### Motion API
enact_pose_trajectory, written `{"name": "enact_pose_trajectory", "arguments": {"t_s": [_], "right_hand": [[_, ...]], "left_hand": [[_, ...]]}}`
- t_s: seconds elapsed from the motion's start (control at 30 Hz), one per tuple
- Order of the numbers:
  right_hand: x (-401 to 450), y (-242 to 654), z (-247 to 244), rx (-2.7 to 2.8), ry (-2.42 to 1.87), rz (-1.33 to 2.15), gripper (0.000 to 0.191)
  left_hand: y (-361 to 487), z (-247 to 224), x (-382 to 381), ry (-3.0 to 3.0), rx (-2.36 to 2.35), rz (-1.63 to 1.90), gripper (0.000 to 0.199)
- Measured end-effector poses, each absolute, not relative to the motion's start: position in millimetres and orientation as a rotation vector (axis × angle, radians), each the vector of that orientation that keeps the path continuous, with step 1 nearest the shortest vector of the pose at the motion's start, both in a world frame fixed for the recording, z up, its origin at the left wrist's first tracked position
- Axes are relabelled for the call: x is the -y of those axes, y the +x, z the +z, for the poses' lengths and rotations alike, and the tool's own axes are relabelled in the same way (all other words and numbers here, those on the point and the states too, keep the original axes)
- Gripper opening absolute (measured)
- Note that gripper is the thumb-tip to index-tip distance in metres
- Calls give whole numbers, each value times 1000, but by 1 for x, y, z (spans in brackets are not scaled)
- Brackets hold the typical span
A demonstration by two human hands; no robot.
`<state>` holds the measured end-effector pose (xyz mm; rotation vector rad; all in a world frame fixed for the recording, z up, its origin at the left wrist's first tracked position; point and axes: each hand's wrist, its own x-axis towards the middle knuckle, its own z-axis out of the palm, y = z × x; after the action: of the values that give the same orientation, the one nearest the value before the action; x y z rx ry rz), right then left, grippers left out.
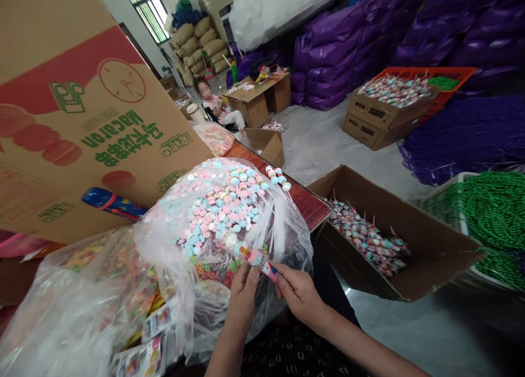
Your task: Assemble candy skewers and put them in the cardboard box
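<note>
A candy skewer in a printed transparent wrapper (246, 252) slants between my hands, above the candy pile. My left hand (243, 289) is closed on its middle from below. The fingers of my right hand (298, 290) pinch the wrapper's lower end. Just beyond lies a large plastic bag of loose pink, blue and white candies (200, 215). Several unwrapped candy skewers (278, 175) with white sticks rest on top at its right side. Ring-shaped candies (213, 273) show under the pile near my left hand. Flat printed wrappers (158, 322) lie to the lower left.
A tall printed carton (135, 131) stands at the left, a blue patterned umbrella-like roll (110, 202) before it. On my right, an open box (435, 256) holds wrapped skewers, beside a basket of green strands (488, 224). Another person (223, 111) sits farther back, near purple sacks (332, 48).
</note>
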<state>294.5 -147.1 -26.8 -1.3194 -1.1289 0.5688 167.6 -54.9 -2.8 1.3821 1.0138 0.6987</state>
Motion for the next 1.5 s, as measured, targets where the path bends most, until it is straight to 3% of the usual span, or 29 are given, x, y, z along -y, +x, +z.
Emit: {"name": "enact_pose_trajectory", "arguments": {"t_s": [0.23,0.57,0.77,0.97,1.17,1.5], "right_hand": [[149,291,-27,1105,-1312,710,47],[150,289,-27,1131,-1327,663,49],[146,291,-25,1165,-1273,618,45],[147,284,-26,1183,-1254,621,39],[148,282,-26,1153,-1252,690,38],[148,275,-30,1100,-1265,729,46]], "left_hand": [[174,-9,63,1250,-1000,636,44],[168,-2,54,1882,-1094,704,52],[167,8,56,1385,-1068,661,41],[182,26,52,947,-838,723,54],[193,33,57,857,-775,756,26],[189,27,61,878,-705,560,41]]}}
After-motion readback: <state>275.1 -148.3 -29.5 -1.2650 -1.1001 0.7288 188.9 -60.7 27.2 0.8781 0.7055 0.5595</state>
